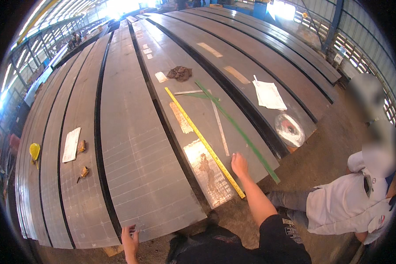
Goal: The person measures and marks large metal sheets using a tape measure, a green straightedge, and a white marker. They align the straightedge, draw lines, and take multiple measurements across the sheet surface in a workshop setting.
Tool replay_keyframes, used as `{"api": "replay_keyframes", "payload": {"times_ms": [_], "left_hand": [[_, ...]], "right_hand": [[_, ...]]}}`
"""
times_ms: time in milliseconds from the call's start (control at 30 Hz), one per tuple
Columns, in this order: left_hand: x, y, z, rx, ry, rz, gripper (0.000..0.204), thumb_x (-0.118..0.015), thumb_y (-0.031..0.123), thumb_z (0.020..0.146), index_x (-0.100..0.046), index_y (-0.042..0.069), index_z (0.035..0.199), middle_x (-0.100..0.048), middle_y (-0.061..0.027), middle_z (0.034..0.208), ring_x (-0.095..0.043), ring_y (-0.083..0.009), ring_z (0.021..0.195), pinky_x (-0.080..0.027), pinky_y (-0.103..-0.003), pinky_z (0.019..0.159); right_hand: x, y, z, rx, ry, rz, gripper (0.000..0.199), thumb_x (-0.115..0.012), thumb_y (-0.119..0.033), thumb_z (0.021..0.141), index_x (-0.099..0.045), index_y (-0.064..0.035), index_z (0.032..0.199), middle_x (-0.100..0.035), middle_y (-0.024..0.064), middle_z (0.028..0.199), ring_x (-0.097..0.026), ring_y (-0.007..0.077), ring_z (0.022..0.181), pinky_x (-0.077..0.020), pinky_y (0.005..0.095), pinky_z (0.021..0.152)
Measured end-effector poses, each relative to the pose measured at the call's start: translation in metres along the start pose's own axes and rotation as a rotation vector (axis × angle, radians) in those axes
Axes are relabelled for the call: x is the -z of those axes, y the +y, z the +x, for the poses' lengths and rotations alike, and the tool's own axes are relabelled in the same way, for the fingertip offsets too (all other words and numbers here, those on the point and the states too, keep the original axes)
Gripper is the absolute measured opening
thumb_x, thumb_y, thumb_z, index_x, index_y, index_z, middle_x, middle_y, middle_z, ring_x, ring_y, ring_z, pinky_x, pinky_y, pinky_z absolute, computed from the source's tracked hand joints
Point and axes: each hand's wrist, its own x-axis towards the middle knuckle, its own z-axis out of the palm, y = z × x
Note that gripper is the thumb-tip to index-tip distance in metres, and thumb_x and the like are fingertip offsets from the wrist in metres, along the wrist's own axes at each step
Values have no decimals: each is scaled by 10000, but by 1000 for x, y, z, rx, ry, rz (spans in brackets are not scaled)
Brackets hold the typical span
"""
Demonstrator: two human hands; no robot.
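Long grey steel plates [136, 145] lie side by side, with thin lines marked on some. My left hand [130, 242] is at the near edge of a lined plate, its fingers curled in; whether they hold something small is unclear. My right hand [239, 165] is closed over the plate to its right, just past the end of a metal square's long leg [219, 125]. What that hand holds, if anything, is hidden. Between the hands, a yellow ruler [204, 143] runs slantwise across a shiny, stained sheet [209, 180]. Right of my right hand lies a long green straightedge [240, 132].
A brown rag [179, 73] and white papers [269, 95] lie on the plates. Two small yellowish tools [84, 171] and a yellow round-headed object [34, 151] are at left. Dark gaps separate the plates. A person in a light shirt [339, 198] stands close at right.
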Motion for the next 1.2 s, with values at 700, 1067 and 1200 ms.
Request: {"api": "replay_keyframes", "payload": {"times_ms": [700, 1067, 1200], "left_hand": [[-4, 11, -108, 322, 54, -48, 366, -677, 207, 941, -635, -22, 1223, -677, -213, 1208, -622, -380, 1146, -466, -461, 1003], [-27, -13, -34, 100, 14, -22, 269, -719, 61, 845, -667, -5, 1101, -690, -156, 968, -684, -274, 856, -540, -377, 799], [-27, -30, -47, 29, 35, 18, 273, -719, 65, 834, -663, -7, 1091, -685, -171, 971, -684, -283, 899, -540, -385, 807]], "right_hand": [[95, 105, 102, -143, -270, -360, 493, -871, -375, 730, -732, -2, 1019, -708, 217, 1113, -685, 399, 1026, -544, 481, 879], [85, 107, 101, -128, -278, -214, 494, -906, -336, 685, -711, -27, 1018, -722, 204, 1057, -687, 359, 1043, -532, 461, 896], [63, 63, 94, -90, -175, -241, 452, -823, -418, 766, -739, -18, 959, -727, 220, 1026, -698, 379, 994, -548, 479, 850]]}}
